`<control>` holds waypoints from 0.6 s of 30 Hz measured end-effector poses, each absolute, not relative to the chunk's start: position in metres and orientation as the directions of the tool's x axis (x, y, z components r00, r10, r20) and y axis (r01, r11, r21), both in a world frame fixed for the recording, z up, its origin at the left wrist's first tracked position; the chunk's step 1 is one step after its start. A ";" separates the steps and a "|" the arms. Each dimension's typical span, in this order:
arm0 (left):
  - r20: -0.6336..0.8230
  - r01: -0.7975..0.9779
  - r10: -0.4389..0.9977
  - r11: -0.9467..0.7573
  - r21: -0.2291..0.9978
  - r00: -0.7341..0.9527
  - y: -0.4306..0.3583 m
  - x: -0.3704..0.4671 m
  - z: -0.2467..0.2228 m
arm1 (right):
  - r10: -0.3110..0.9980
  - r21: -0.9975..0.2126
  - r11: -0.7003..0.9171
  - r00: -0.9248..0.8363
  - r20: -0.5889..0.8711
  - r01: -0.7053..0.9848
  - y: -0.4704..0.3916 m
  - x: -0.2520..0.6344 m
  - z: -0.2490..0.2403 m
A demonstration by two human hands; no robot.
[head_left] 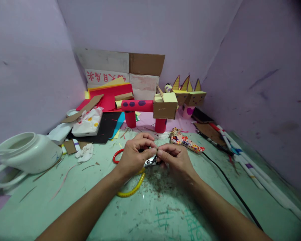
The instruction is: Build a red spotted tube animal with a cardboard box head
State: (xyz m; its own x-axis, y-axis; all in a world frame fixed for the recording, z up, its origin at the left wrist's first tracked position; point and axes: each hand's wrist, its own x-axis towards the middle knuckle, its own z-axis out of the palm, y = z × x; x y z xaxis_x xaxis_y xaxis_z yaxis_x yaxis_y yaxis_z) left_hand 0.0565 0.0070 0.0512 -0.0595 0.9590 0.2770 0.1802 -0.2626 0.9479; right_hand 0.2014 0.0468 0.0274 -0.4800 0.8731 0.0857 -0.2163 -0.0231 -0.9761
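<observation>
My left hand (137,152) and my right hand (177,159) meet above the middle of the table. Thumb and fingers of each are closed in a pinch, tip to tip, around something small and brownish that I cannot make out. Beneath them lies a metal cutting tool (150,163), partly covered by my left hand. A red handle loop (116,156) and a yellow handle (132,193) stick out from under that hand. Just behind stands a paper animal figure with a red tube body (137,105), purple spots, red legs and a cardboard box head (165,109).
A flower-patterned glue gun (187,140) with a black cord (230,184) lies to the right. White teapot-like pot (27,152), tissue pack (87,122) and red card (110,95) are on the left. Markers (251,169) line the right wall; yellow-eared box figures (188,95) stand behind.
</observation>
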 end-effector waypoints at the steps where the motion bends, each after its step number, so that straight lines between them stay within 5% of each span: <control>1: 0.286 0.185 0.956 -0.269 0.945 -0.067 0.008 0.057 0.052 | 0.886 -0.974 -0.018 -0.456 0.090 -0.226 0.048 0.202 0.027; 4: 0.307 0.264 0.943 -0.266 0.927 -0.129 0.005 0.054 0.060 | 0.926 -0.958 -0.037 -0.370 0.074 -0.284 0.051 0.203 0.026; 7: 0.158 0.471 0.979 -0.080 0.878 -0.128 -0.012 0.049 0.066 | 0.955 -0.925 -0.070 -0.292 0.046 -0.374 0.056 0.205 0.028; 10: -0.079 0.809 0.997 0.041 0.586 0.006 -0.040 0.049 0.060 | 0.965 -0.894 -0.120 -0.261 -0.004 -0.433 0.058 0.206 0.033; 13: -0.090 0.954 0.995 0.059 0.293 -0.034 -0.060 0.054 0.048 | 0.963 -0.876 -0.163 -0.268 -0.040 -0.454 0.057 0.204 0.037; 18: -0.135 0.980 0.991 0.032 0.197 -0.006 -0.057 0.055 0.045 | 0.964 -0.865 -0.164 -0.262 -0.039 -0.473 0.056 0.204 0.037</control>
